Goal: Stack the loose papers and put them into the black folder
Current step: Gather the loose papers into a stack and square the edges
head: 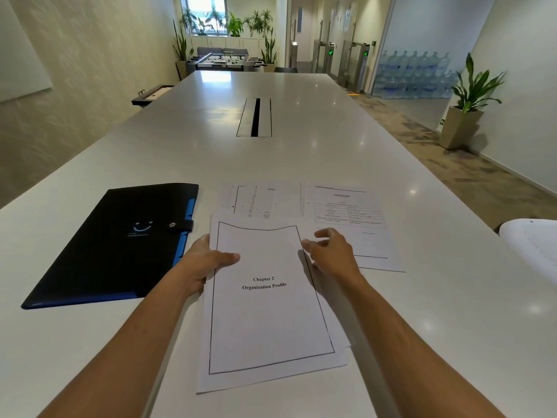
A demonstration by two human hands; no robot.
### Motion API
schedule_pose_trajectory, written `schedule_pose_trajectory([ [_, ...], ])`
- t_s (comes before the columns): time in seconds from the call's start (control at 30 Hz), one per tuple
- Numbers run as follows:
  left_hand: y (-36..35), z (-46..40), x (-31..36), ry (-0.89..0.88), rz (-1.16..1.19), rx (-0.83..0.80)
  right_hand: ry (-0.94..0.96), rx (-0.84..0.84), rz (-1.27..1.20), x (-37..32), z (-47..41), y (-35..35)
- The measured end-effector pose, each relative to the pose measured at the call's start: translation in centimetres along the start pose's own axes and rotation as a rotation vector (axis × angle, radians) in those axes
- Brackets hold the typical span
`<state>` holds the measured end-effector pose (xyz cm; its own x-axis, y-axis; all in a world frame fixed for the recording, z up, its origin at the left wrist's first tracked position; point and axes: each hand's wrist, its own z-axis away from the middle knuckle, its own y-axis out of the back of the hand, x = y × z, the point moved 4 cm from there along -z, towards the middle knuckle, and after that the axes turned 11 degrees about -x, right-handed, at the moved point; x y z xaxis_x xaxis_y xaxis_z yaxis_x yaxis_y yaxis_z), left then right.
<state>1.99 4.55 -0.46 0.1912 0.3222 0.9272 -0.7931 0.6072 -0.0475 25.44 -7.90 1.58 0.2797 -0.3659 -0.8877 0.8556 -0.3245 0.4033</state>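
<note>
Spanning the view, white counter point(301, 152). Near its front edge, left, shut black folder point(120, 239); beside it, loose papers point(265, 297), more sheets point(346, 212) just beyond. Left hand point(208, 260) gripping the top page's left edge; right hand point(331, 251) unclenched, fingertips touching the right edge.

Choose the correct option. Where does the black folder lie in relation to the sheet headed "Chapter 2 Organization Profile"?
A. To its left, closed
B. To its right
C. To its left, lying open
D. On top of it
A: the black folder lies shut on the table, its strap snapped, left of the Chapter 2 sheet that the left hand grips.
</note>
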Motion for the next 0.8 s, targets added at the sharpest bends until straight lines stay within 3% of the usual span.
schedule_pose_trajectory([
  [0.2,0.0,1.6,3.3,-0.276,-0.044,-0.017,0.031,0.022,-0.081,0.2,0.5,0.9],
  [0.33,-0.2,2.8,6.9,-0.456,-0.077,-0.102,0.142,-0.177,-0.554,-0.9,0.7,0.6],
  [0.47,-0.3,2.8,9.3,-0.514,-0.082,-0.039,0.261,-0.332,-0.688,-2.5,0.6,0.5],
  [0.63,-1.1,1.3,11.1,-0.532,0.055,0.086,0.315,-0.154,-0.656,-3.4,-0.2,2.7],
  [0.8,-0.4,-0.8,10.4,-0.447,0.01,0.267,0.286,0.01,-0.67,-2.4,-1.4,7.6],
])
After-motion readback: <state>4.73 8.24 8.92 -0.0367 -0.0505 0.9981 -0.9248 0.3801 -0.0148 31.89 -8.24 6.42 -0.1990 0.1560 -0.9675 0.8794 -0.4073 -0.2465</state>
